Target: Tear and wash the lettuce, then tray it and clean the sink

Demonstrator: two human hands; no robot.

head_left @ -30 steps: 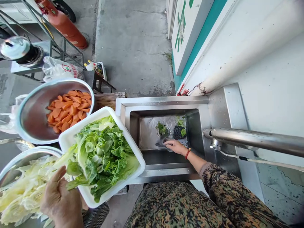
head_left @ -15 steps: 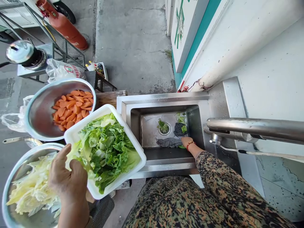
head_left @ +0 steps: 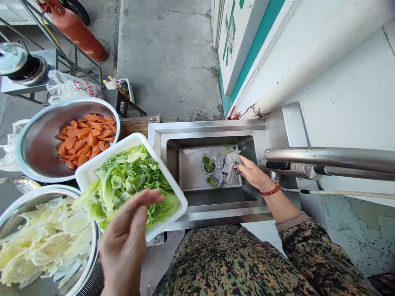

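A wet grey cloth (head_left: 231,167) dangles from the fingers of my right hand (head_left: 253,174) inside the steel sink (head_left: 191,199). Leafy green scraps (head_left: 209,163) lie at the drain, and more sit near the cloth. My left hand (head_left: 128,240), fingers stretched out and holding nothing, hovers over the near side of a white plastic basin (head_left: 182,201). Chopped green lettuce (head_left: 126,176) fills that basin. The dark scouring pad seen earlier in the sink is hidden behind the cloth.
Left of the white basin stand a metal bowl (head_left: 33,135) of sliced carrots (head_left: 88,137) and another bowl with torn cabbage (head_left: 46,242). A faucet (head_left: 327,160) reaches over the sink's right end. Farther off are a red gas cylinder (head_left: 77,33) and a stove stand (head_left: 27,88).
My right hand has picked up the grey cloth from the sink floor and raised it. My left hand has moved right, from the basin's left corner to above its near side.
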